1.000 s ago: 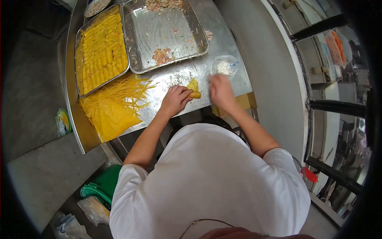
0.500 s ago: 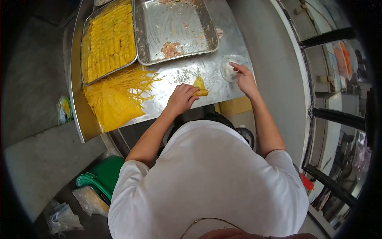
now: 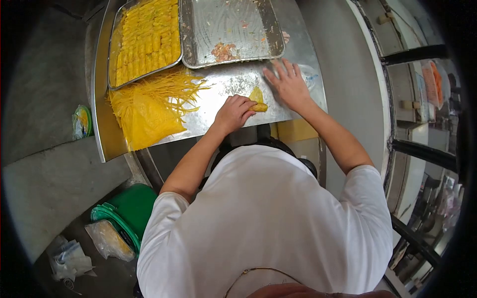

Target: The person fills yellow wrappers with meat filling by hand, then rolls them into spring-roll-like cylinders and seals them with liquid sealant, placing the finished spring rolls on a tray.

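Your left hand (image 3: 233,113) curls closed over the half-made roll (image 3: 259,106) near the front edge of the steel table (image 3: 223,87), pinning it. Your right hand (image 3: 288,83) lies open just beside it, 5 fingers splayed. Slacken that pin and the thin, soft yellow sheet may spring open and spill. The smooth, slick steel would let the plump cylinder skid.

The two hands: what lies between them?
Head view: a half-rolled yellow wrapper, pressed by the left hand, lies between it and the flat right hand.
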